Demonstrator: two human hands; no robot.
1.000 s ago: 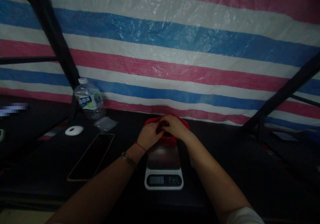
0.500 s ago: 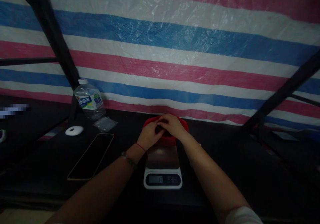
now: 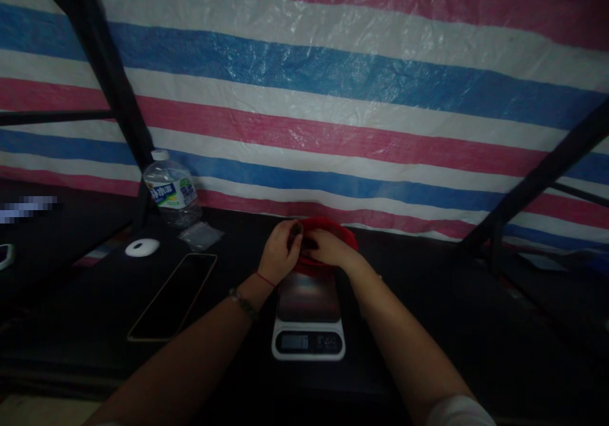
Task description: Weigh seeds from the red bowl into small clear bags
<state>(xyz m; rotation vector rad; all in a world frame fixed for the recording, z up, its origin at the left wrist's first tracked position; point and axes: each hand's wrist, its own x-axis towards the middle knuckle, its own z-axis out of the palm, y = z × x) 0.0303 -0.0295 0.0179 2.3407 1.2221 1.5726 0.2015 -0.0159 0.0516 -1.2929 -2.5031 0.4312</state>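
Striped red, white and blue plastic sheeting (image 3: 304, 127) hangs behind a black tabletop (image 3: 428, 337). An open red container (image 3: 340, 228) sits at twelve o'clock of a white, metal-plated scale (image 3: 308, 312). The left hand (image 3: 280, 248) curls at the container's nine o'clock; the right hand (image 3: 328, 248) reaches inside from four o'clock, fingertips hidden; either grip is impossible to tell.

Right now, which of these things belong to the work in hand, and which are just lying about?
Seem part of the work:
red container, with the left hand and right hand at it
kitchen scale, close in front

Seem just lying about:
phone
plastic bottle
small clear bag
white oval thing
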